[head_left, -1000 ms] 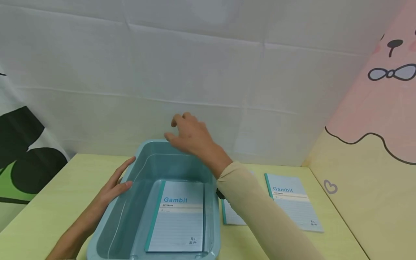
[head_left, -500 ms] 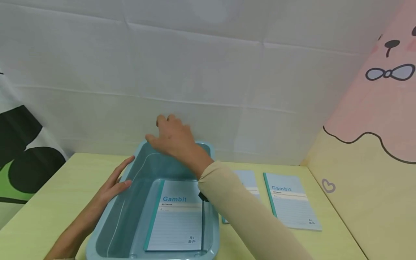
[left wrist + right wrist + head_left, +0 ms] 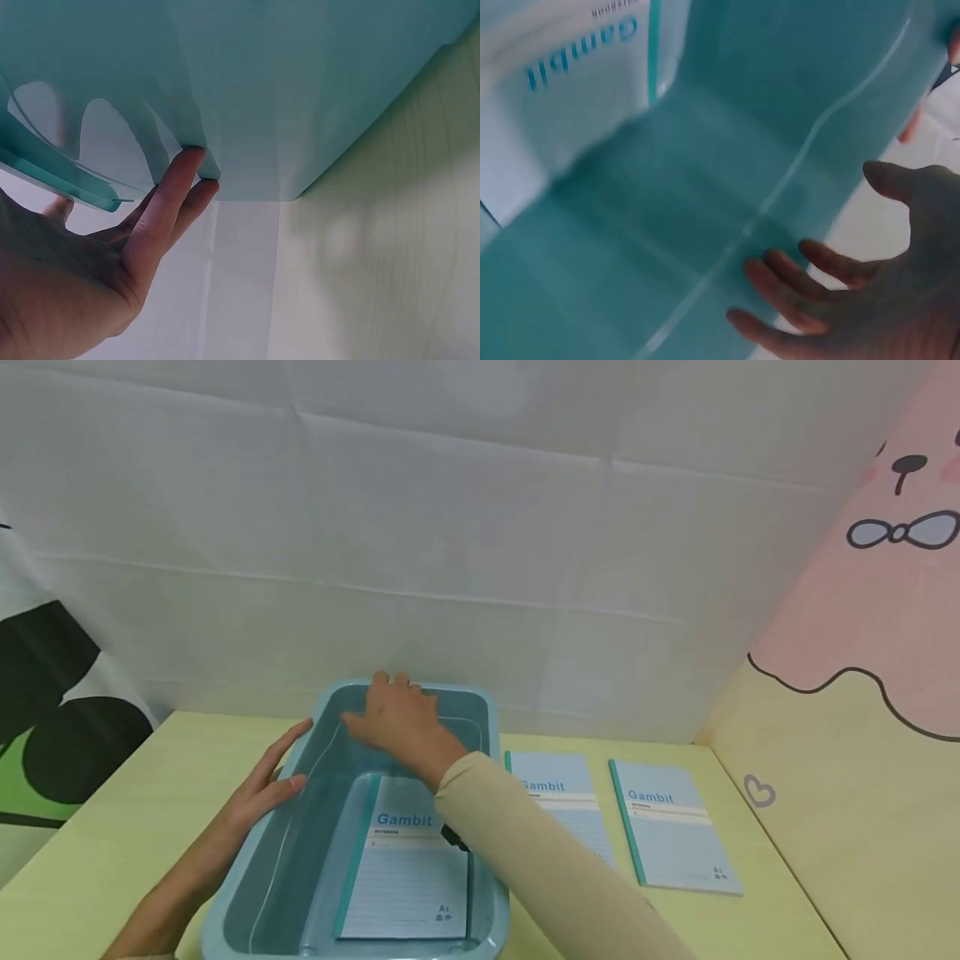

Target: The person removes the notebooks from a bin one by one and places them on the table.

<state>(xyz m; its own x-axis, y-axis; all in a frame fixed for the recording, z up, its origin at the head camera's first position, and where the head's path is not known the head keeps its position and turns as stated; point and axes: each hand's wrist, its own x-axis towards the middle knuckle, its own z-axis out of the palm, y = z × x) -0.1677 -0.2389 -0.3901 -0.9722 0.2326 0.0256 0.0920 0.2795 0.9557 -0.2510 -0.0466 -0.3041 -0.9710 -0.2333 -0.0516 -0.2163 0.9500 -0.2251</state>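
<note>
A blue plastic basin [image 3: 292,860] stands on the table, with a "Gambit" notebook [image 3: 408,893] lying face up on its floor. My left hand [image 3: 251,802] holds the basin's left rim; in the left wrist view the fingers [image 3: 169,191] lie against the outer wall below the rim. Over the far end of the basin hovers my right hand [image 3: 401,718], its fingers spread and loosely bent with nothing between them. The right wrist view has these fingers [image 3: 780,292] close to the wall and rim. My right forearm covers part of the notebook's right side.
Two more "Gambit" notebooks, a nearer one [image 3: 551,768] partly behind my sleeve and another [image 3: 678,843], lie on the table [image 3: 97,860] right of the basin. A white sheet [image 3: 450,527] hangs behind, and a printed panel [image 3: 847,777] borders the right side.
My right hand has moved left and then down to the basin's far end, uncovering more of the middle notebook. The left hand and the basin have stayed in place.
</note>
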